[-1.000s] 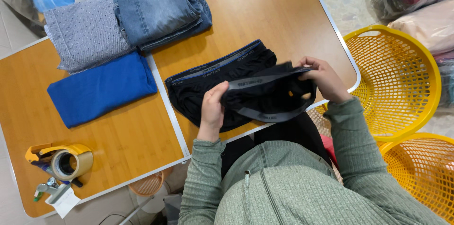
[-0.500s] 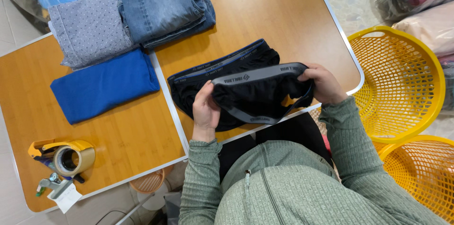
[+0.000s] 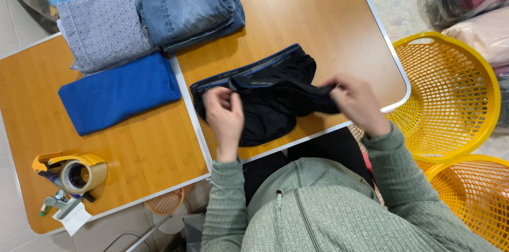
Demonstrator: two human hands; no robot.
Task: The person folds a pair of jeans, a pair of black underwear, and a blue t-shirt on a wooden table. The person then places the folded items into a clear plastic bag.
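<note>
Both hands (image 3: pixel 289 106) on black underwear (image 3: pixel 265 117), table-edge (image 3: pixel 400 103) near.

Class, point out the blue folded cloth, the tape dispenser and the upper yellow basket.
blue folded cloth (image 3: pixel 119 93), head view, middle of its top.
tape dispenser (image 3: pixel 77 173), head view, tape roll.
upper yellow basket (image 3: pixel 490 80), head view, right rim.

One view only, from a camera worn on the person's head. It looks almost straight down over the chest and green sleeves onto a wooden table (image 3: pixel 318 13). The near range takes in both forearms, the left hand (image 3: pixel 225 117) and the right hand (image 3: pixel 356 102). The yellow baskets (image 3: pixel 450 93) lie at the right edge and a tape dispenser (image 3: pixel 74 173) at lower left. No second view shares the scene.
</note>
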